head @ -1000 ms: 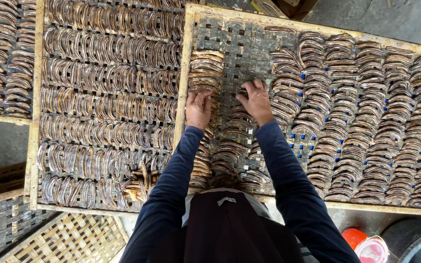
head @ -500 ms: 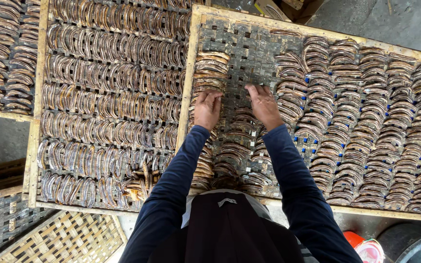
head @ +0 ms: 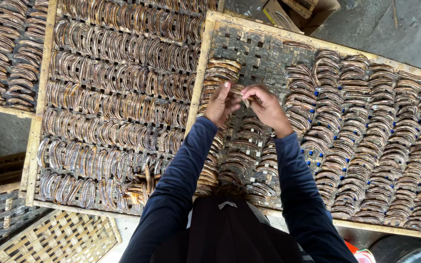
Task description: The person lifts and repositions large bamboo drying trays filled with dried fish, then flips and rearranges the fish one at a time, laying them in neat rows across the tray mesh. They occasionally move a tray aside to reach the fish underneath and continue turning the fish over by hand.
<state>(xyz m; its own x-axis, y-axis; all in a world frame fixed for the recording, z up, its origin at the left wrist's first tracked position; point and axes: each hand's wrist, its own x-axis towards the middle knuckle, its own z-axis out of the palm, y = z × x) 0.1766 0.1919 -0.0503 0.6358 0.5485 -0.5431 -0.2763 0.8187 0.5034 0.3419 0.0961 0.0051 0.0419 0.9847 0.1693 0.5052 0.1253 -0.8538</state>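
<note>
My left hand [head: 220, 104] and my right hand [head: 267, 106] are raised close together over the right woven tray [head: 264, 56]. Between their fingertips they pinch a curved brown piece [head: 243, 96]. Below the hands, rows of the same curved brown pieces [head: 242, 160] lie overlapped on the tray. A further short stack [head: 222, 68] lies just beyond my left hand. The tray's mesh beyond the hands is bare. The right part of the tray is packed with rows of pieces [head: 381, 136]. Both arms wear dark blue sleeves.
A second wood-framed tray [head: 37, 131] on the left is filled with rows of curved pieces, and a third [head: 1, 58] lies at the far left. Woven bamboo trays [head: 49, 238] sit at the bottom left. A cardboard box [head: 283, 14] stands beyond the trays on concrete floor.
Both hands were pressed flat on the rows of the right tray. They have since lifted and come together, pinching one curved piece between them.
</note>
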